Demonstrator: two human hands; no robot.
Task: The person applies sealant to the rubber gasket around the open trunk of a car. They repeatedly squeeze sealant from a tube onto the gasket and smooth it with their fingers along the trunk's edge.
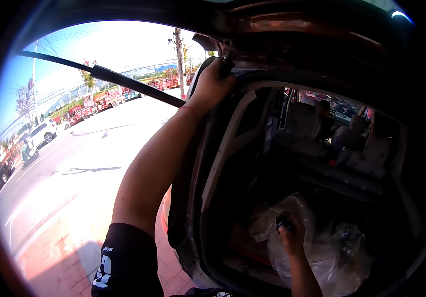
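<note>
You stand at the back of an open vehicle [193,208], its raised tailgate [292,29] spanning twelve to two o'clock of your view; both look rigid and should give nothing under your grip. Inside, the pale seats [302,121] lie between two and three o'clock. A long dark strut [129,85] slants across ten o'clock, its lower end passing behind your left forearm; expect it to be stiff and smooth, best taken by the thicker sleeve.

Between four and five o'clock, crumpled clear plastic [341,255] lies in the cargo space. It should handle light, limp and slippery, and snag or tear easily, so gather a fold rather than pinch one edge.

Your left hand [215,79], near twelve o'clock, is clamped on a dark fitting [226,63] at the opening's upper corner; you can't tell here whether that piece is loose or fixed. It looks hard, so a full wrap of the fingers suits it.

Your right hand [293,232], between four and five o'clock over the plastic, has its fingers curled around a small dark object [284,224]. That is probably light and firm; hold it mid-body. Its exact kind is lost in shadow.
</note>
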